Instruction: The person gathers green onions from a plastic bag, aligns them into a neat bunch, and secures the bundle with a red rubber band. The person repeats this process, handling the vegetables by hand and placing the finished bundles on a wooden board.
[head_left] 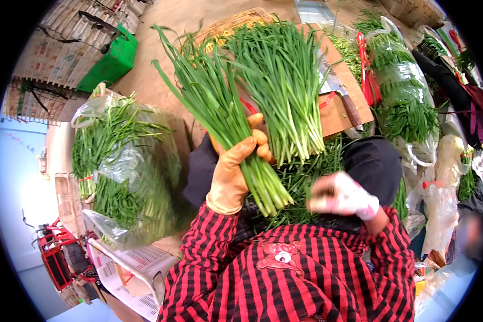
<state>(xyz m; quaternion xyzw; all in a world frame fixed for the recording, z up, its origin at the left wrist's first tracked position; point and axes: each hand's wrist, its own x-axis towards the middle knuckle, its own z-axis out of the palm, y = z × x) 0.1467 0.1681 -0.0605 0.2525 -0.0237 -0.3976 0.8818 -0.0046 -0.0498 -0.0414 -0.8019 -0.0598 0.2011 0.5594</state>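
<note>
My left hand (237,169), in an orange rubber glove, grips a bunch of green garlic chives (219,108), its pale cut ends pointing down to the right. A larger pile of chives (281,84) lies just beyond on a brown board (338,120). My right hand (342,195), in a white and pink glove, is blurred above my lap, to the right of the bunch's cut ends; whether its fingers hold anything is unclear. Loose green leaves (306,181) cover my lap. A cleaver (334,82) with a wooden handle rests on the board, with red ties near it.
Bagged chives (124,169) stand at my left, above a white plastic crate (124,269). On the right are a long bag of greens (404,88) and red ties (369,76). Stacked crates and a green crate (112,60) stand upper left. A person is partly visible at far right.
</note>
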